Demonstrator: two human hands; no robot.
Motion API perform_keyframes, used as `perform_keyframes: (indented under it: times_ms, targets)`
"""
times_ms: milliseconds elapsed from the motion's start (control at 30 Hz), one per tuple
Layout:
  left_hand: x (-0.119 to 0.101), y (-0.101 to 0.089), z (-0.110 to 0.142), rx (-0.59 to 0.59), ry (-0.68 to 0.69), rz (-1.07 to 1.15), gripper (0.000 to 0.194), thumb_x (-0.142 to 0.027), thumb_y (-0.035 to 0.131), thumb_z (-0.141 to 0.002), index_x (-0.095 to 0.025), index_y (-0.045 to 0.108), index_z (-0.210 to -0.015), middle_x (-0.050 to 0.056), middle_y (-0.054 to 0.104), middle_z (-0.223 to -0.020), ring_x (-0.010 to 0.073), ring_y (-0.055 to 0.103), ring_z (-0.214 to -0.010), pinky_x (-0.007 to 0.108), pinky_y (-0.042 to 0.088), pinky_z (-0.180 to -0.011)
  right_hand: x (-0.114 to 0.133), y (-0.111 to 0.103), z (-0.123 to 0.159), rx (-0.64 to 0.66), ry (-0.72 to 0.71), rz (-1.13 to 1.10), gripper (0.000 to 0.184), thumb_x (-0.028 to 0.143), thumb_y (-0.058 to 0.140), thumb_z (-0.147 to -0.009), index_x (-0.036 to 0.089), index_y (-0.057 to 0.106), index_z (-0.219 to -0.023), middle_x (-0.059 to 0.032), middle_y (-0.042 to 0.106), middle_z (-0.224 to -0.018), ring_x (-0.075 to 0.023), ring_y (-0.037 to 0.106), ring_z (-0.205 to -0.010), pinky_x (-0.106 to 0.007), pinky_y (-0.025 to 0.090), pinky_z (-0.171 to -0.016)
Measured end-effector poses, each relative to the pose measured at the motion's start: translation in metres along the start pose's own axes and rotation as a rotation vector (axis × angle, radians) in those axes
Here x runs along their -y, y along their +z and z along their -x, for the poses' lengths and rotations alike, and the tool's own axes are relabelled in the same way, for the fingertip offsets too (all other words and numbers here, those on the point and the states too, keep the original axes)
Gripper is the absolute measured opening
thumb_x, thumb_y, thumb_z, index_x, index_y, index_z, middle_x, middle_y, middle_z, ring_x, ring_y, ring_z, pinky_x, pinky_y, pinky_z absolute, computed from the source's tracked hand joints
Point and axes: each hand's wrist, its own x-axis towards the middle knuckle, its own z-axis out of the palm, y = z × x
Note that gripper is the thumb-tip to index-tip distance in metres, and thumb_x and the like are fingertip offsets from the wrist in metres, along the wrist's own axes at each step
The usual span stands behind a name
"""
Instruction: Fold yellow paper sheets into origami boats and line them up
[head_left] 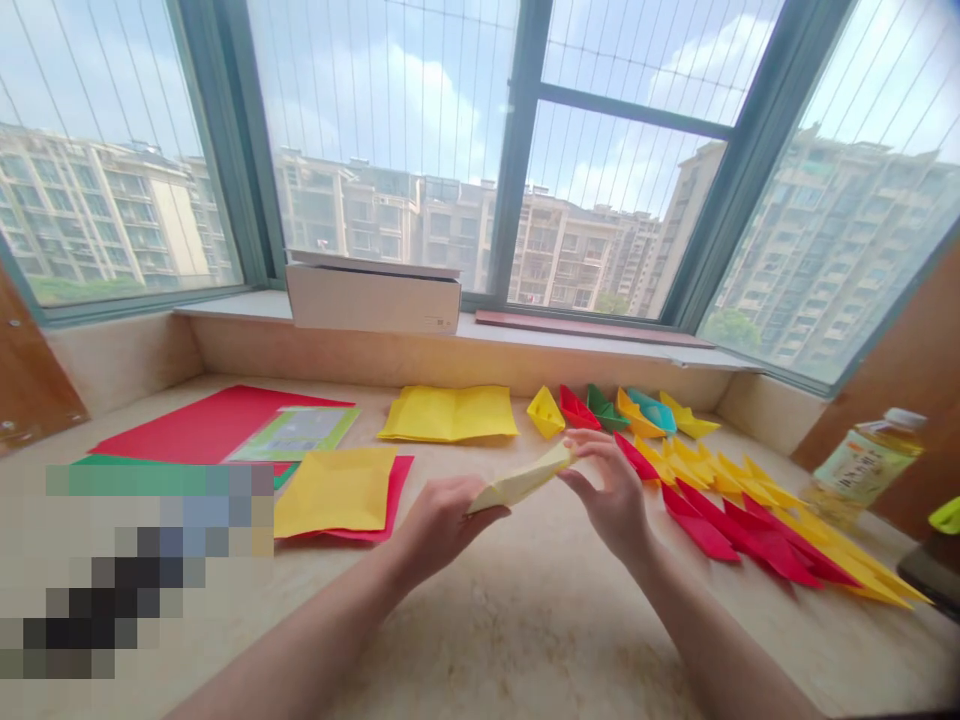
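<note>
Both of my hands hold a folded yellow paper piece (pixel 523 481) just above the stone counter (pixel 525 620). My left hand (pixel 439 522) pinches its near left end. My right hand (pixel 611 490) pinches its far right tip, fingers closed on the paper. Behind it lies a folded yellow sheet (pixel 450 412). To the right stand several finished paper boats (pixel 600 407) in yellow, red, green, orange and blue, and a row of flat folded red and yellow pieces (pixel 757 520) runs along the right side.
Red, green and yellow paper sheets (pixel 337 490) lie at the left. A white cardboard box (pixel 373 297) sits on the window sill. A plastic bottle (pixel 862 465) stands at the far right. A blurred patch covers the lower left.
</note>
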Motion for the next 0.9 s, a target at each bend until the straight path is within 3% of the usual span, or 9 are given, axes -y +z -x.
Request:
perform_keyframes:
  times_ms: [167,267,333,400,500,600,733,833,900]
  targets:
    - [0.002,-0.009,0.0,-0.079,0.304,-0.198,0.019,-0.015,0.054,-0.092,-0.017,0.056,-0.073,-0.001,0.055,-0.06,0.0114,0.047,-0.054,0.023,0.034,-0.053,0.004,-0.01,-0.002,0.151,-0.034,0.069,0.03,0.029,0.068,-0.088,0.028,0.062,-0.117,-0.0106,0.058,-0.133,-0.0279,0.053,-0.126,-0.05,0.043,-0.105]
    - [0.002,-0.017,-0.003,-0.115,0.389,-0.299,0.019,-0.009,0.047,-0.092,-0.017,0.057,-0.077,0.001,0.058,-0.063,0.0139,0.05,-0.058,0.025,0.038,-0.056,0.003,-0.01,-0.003,0.152,0.023,0.009,0.02,0.032,0.066,-0.089,0.029,0.066,-0.11,-0.0085,0.051,-0.142,-0.0282,0.046,-0.134,-0.051,0.038,-0.11]
    - [0.002,-0.021,-0.006,-0.12,0.426,-0.351,0.017,-0.009,0.046,-0.092,-0.016,0.06,-0.085,0.002,0.061,-0.066,0.0151,0.054,-0.062,0.026,0.041,-0.06,0.002,-0.007,-0.003,0.127,0.101,-0.054,0.014,0.034,0.066,-0.089,0.028,0.068,-0.101,-0.008,0.049,-0.142,-0.028,0.046,-0.133,-0.048,0.041,-0.108]
    - [0.001,-0.023,-0.008,-0.112,0.463,-0.398,0.018,-0.009,0.048,-0.094,-0.013,0.062,-0.103,0.004,0.065,-0.072,0.0165,0.058,-0.069,0.028,0.045,-0.065,0.001,-0.002,-0.003,0.107,0.218,-0.149,0.015,0.037,0.067,-0.088,0.026,0.069,-0.099,-0.0091,0.054,-0.136,-0.0268,0.053,-0.125,-0.043,0.049,-0.098]
    - [-0.002,-0.024,-0.011,-0.066,0.522,-0.472,0.033,-0.009,0.049,-0.094,-0.011,0.057,-0.127,0.006,0.069,-0.087,0.0188,0.061,-0.08,0.032,0.048,-0.074,-0.002,0.002,-0.002,0.152,0.403,-0.324,0.023,0.041,0.066,-0.089,0.025,0.064,-0.106,-0.0074,0.067,-0.107,-0.0216,0.065,-0.098,-0.036,0.056,-0.08]
    - [-0.005,-0.023,-0.012,-0.021,0.55,-0.529,0.035,-0.01,0.051,-0.094,-0.014,0.058,-0.128,0.007,0.07,-0.095,0.0207,0.062,-0.088,0.034,0.049,-0.079,-0.003,-0.001,-0.002,0.226,0.467,-0.418,0.025,0.039,0.066,-0.089,0.024,0.062,-0.109,-0.0018,0.068,-0.086,-0.0172,0.067,-0.081,-0.035,0.055,-0.078]
    - [-0.007,-0.019,-0.014,0.022,0.58,-0.597,0.037,-0.01,0.054,-0.093,-0.015,0.059,-0.128,0.007,0.07,-0.097,0.0228,0.062,-0.093,0.039,0.048,-0.088,-0.002,-0.008,-0.007,0.274,0.53,-0.478,0.028,0.043,0.065,-0.089,0.02,0.066,-0.105,-0.0049,0.069,-0.095,-0.0186,0.068,-0.085,-0.035,0.057,-0.078]
    - [-0.008,-0.012,-0.014,0.083,0.601,-0.649,0.039,-0.009,0.055,-0.091,-0.016,0.058,-0.13,0.007,0.069,-0.1,0.0236,0.063,-0.099,0.042,0.045,-0.095,0.0,-0.004,-0.011,0.194,0.581,-0.484,0.029,0.046,0.066,-0.087,0.018,0.067,-0.094,-0.0037,0.07,-0.084,-0.0177,0.069,-0.074,-0.031,0.058,-0.066]
    - [-0.01,-0.008,-0.014,0.12,0.594,-0.665,0.039,-0.008,0.055,-0.091,-0.016,0.058,-0.13,0.008,0.069,-0.103,0.0239,0.063,-0.104,0.042,0.043,-0.1,0.002,0.0,-0.013,0.128,0.617,-0.509,0.033,0.044,0.07,-0.083,0.02,0.063,-0.105,-0.0008,0.071,-0.076,-0.0174,0.069,-0.067,-0.029,0.057,-0.061]
